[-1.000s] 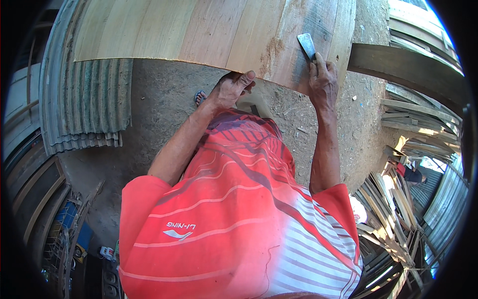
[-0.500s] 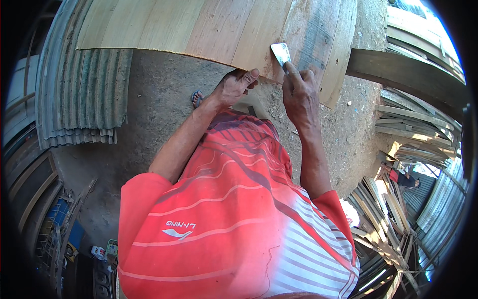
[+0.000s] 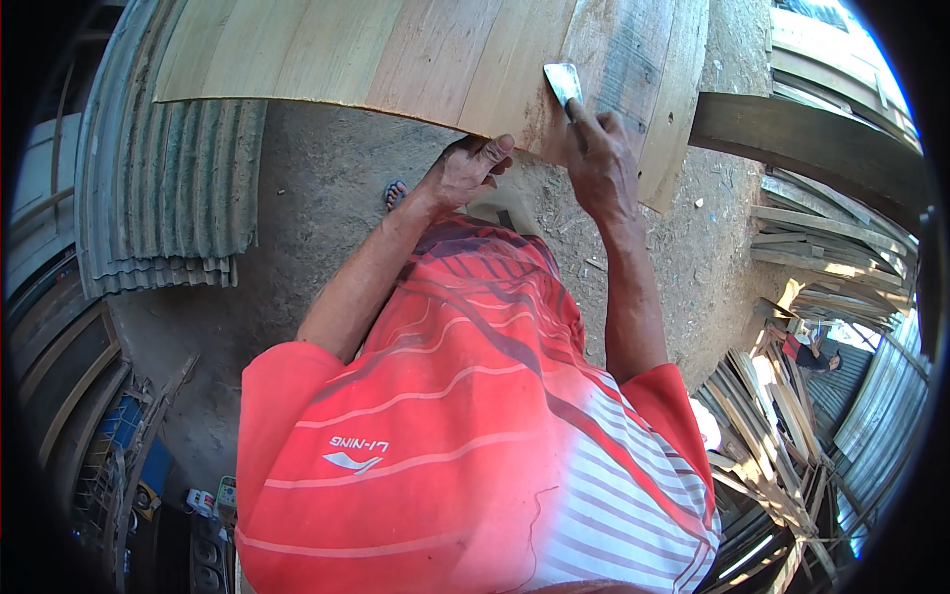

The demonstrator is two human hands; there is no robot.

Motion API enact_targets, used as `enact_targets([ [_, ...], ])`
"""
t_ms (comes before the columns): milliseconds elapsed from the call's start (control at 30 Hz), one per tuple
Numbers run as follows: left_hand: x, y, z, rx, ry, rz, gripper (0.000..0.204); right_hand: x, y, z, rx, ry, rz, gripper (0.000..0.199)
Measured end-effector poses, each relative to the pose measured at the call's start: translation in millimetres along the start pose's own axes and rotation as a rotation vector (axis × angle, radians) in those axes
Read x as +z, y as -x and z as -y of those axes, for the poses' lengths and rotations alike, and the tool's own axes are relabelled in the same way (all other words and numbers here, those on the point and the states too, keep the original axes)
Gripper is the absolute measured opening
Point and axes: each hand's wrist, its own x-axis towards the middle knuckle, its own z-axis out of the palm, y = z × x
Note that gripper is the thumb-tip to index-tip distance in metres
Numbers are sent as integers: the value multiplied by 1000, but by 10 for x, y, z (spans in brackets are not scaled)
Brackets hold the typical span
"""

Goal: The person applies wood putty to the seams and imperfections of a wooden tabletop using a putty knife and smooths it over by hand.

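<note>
- Gripping a flat, flared silver metal scraper (image 3: 563, 81), the right hand (image 3: 602, 163) has its fingers wrapped around the handle end, index finger stretched toward the blade.
- Left of it and well apart, the left hand (image 3: 465, 176) is loosely curled with the thumb raised; whether it holds something in the palm or touches the edge beside it, I cannot tell.
- Ahead of both hands lies a wide panel of pale tan and pinkish-brown wooden boards (image 3: 426, 59), set edge to edge, with the scraper's blade over it, apparently against the surface.
- Just beyond the gap between the hands, near the panel's edge, a rusty-brown smeared patch (image 3: 537, 117) marks the boards; this looks like the spot being worked, and I judge it unfinished.
- Beyond the left hand, the boards show no such smear: perhaps finished, perhaps never in need of work.
- Beyond the right hand, a dark grey, weathered-looking stripe (image 3: 625, 64) remains on the wood; whether it calls for work is unclear.
- Farther out, grey corrugated metal sheets (image 3: 188, 178) sit left of the left hand, and a long dark brown beam (image 3: 792, 139) runs right of the right hand.
</note>
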Motion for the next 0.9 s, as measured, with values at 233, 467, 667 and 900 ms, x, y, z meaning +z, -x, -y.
enact_targets([
  [233, 11, 4, 51, 20, 21, -9, 86, 12, 79, -112, -72, 3, 37, 38],
  [467, -23, -12, 18, 31, 41, 11, 88, -128, -224, 14, 29, -51, 17, 37],
  [667, 38, -1, 16, 22, 58, -23, 89, -82, 37, -49, -109, -39, 72, 36],
  [900, 16, 4, 40, 28, 41, -8, 86, -179, 20, -32, -53, -84, 102, 35],
])
